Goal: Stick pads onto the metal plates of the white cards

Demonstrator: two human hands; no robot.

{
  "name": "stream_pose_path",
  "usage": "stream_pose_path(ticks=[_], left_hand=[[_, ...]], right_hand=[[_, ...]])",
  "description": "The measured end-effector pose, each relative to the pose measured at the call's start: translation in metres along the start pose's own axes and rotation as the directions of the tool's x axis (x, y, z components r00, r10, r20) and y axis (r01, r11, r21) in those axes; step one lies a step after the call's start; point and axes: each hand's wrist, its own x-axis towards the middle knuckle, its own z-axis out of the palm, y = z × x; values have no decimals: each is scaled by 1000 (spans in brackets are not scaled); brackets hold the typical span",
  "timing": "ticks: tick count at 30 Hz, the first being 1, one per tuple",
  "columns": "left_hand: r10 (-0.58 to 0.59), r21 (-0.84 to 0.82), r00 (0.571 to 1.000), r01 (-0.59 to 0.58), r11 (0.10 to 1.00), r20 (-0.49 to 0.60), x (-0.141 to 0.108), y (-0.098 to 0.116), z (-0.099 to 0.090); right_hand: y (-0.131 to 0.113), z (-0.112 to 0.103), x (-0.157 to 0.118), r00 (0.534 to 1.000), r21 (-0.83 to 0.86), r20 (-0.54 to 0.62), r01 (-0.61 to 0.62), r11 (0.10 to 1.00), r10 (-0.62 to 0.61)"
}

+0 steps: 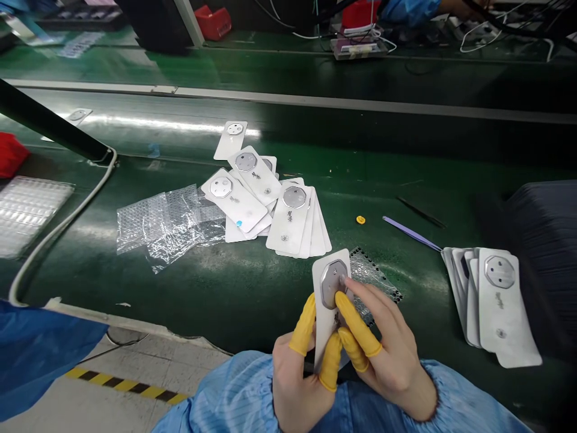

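A white panel with a silver octagonal plate (333, 284) is held upright above the table's near edge. My left hand (304, 367) grips its lower part, yellow finger covers on both sides. My right hand (383, 343) pinches its right edge with yellow-covered fingers, and a bare fingertip touches the silver plate. Behind the held panel lies a clear sheet with black dots (376, 279) along its edges. Similar white panels (288, 225) lie in a loose heap at centre. Another fanned stack of panels (499, 307) lies on the right.
Purple tweezers (411, 233), a dark thin tool (421, 211) and a small yellow piece (360, 220) lie on the green table (252, 288). Bubble wrap (169, 225) is left of the heap. A black post (54, 123) slants in from the left. A person's blue sleeve (410, 11) shows at the top.
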Motion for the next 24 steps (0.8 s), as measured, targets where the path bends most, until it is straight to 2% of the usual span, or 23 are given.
stream_pose_path(ticks=[3, 6, 8, 12, 20, 24], left_hand=[[-31, -81, 1000, 31, 996, -3, 2, 2, -1], [-125, -187, 980, 153, 970, 153, 6, 6, -4], [-152, -179, 965, 191, 965, 213, 8, 6, -6], [-197, -114, 956, 226, 967, 219, 5, 3, -6], [-163, -95, 966, 185, 978, 203, 3, 4, -1], [-166, -55, 970, 178, 982, 177, 1, 3, 0]], right_hand=[[1, 1, -2, 1000, 112, 4, -8, 994, 7], [3, 2, -3, 1000, 93, -24, 1, 996, 2], [3, 3, -3, 1000, 53, -31, 3, 999, -2], [2, 2, -4, 999, 28, -43, 10, 1000, -9], [2, 0, 0, 998, 6, -55, -20, 1000, 20], [-1, 1, -2, 1000, -2, -12, -17, 1000, 17]])
